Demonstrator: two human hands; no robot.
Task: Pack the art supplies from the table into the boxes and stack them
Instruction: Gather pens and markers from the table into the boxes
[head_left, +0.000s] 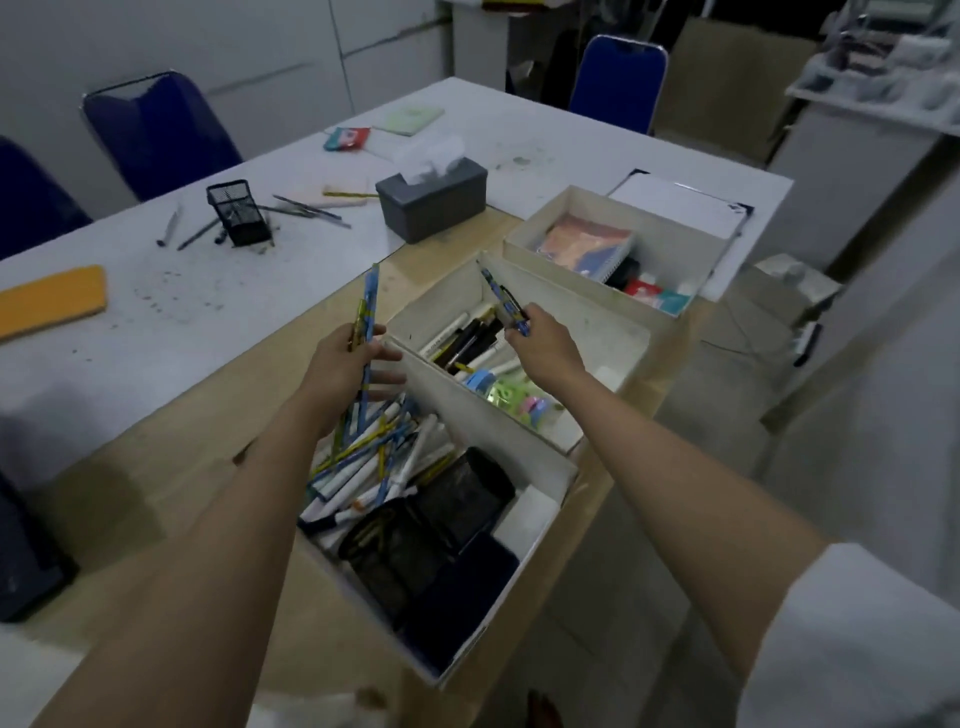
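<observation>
On the far left of the white counter (156, 322) lies a flat orange pad (49, 301), then a black mesh pen cup (236, 212) with loose grey pencils (306, 209) scattered beside it, all unpacked. The left hand (345, 364) grips a few blue-and-yellow pens (366, 317) upright above the nearest white cardboard box (524, 566), which is already heaped with pens. The right hand (540, 345) pinches one dark blue patterned pen (501, 299) over the middle white box (613, 332), where markers lie. A third white box (691, 249) holding a spiral notebook (587, 244) sits furthest right. To do this well, she should probably lay each pen flat along its neighbours, so the boxes stack level
</observation>
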